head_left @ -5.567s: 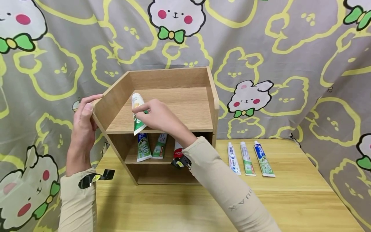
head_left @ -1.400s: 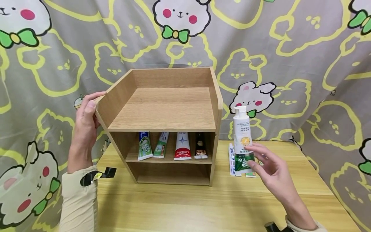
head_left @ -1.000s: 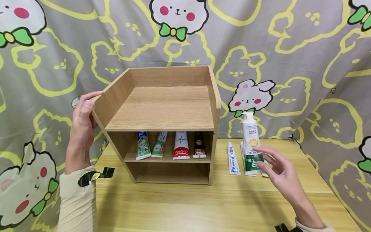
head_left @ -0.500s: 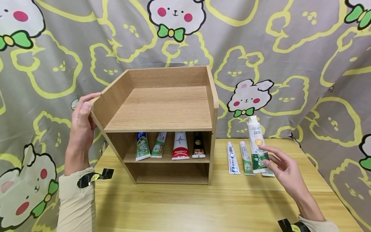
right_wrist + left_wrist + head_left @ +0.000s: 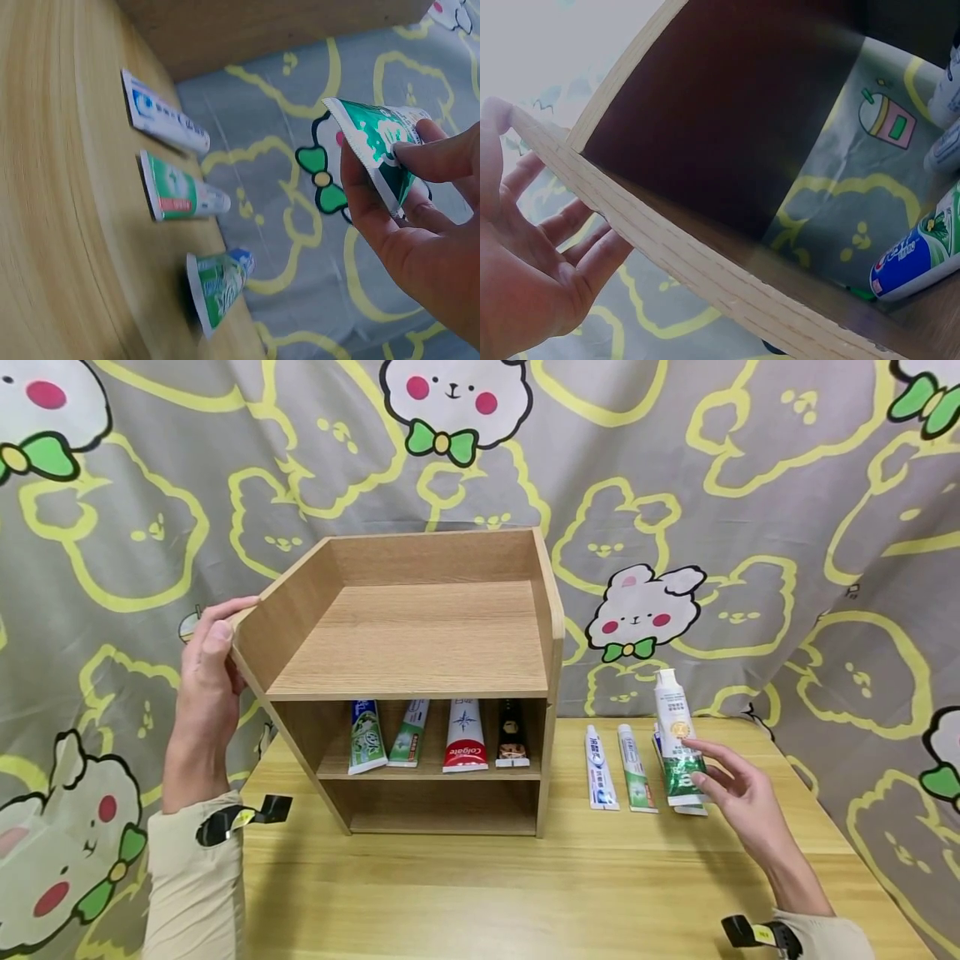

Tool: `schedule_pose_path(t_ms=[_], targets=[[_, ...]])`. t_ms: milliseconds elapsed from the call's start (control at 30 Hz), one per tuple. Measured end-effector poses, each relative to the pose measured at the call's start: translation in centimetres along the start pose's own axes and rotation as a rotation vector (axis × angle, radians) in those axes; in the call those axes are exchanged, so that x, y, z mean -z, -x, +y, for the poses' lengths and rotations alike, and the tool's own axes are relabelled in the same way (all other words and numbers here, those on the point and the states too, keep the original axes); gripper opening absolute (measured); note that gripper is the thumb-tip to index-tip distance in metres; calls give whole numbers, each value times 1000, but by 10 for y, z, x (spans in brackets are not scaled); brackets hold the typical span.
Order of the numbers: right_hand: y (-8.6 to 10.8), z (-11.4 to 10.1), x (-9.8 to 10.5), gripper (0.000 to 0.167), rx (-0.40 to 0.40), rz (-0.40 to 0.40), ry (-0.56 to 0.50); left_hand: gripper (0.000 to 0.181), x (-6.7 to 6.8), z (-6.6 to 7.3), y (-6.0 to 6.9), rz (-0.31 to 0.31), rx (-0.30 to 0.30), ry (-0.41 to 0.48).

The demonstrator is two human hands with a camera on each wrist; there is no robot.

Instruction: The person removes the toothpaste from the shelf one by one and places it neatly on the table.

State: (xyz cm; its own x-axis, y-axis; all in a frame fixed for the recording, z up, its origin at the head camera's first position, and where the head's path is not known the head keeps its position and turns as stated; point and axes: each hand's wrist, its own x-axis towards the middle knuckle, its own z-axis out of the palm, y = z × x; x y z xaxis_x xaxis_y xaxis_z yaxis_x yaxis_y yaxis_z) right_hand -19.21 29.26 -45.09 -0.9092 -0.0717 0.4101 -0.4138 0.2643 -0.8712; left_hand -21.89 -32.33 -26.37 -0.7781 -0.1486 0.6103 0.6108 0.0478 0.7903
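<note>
My left hand grips the upper left side edge of the wooden shelf; in the left wrist view the thumb and fingers lie on either side of the panel. My right hand pinches a white and green toothpaste tube near its flat end, cap upward, above the table at the right. Behind that tube a blue and green tube is mostly hidden in the head view. To its left lie a white and green tube and a white and blue tube.
On the shelf's middle level lie several tubes: a green and blue one, a green and white one, a red and white one and a black one. A patterned curtain hangs behind the wooden table.
My right hand took the white and green tube from above the shelf's top level to over the table at the right, then moved it further right and lower. My left hand keeps its grip.
</note>
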Motion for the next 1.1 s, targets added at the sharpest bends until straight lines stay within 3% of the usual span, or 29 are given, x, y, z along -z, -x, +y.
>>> schedule_pose_path(t_ms=[367,833,1000,1100], targets=[[0,26,18,46,-35,30,-120,43,1,0,-2,17,-15,52],[5,53,38,42,-181,138,50,44,1,1,-2,1,-8,27],[8,61,42,40,-247,164,-2,44,0,0,-2,2,-5,38],[10,66,45,40,-297,181,-92,44,0,0,-2,6,-2,49]])
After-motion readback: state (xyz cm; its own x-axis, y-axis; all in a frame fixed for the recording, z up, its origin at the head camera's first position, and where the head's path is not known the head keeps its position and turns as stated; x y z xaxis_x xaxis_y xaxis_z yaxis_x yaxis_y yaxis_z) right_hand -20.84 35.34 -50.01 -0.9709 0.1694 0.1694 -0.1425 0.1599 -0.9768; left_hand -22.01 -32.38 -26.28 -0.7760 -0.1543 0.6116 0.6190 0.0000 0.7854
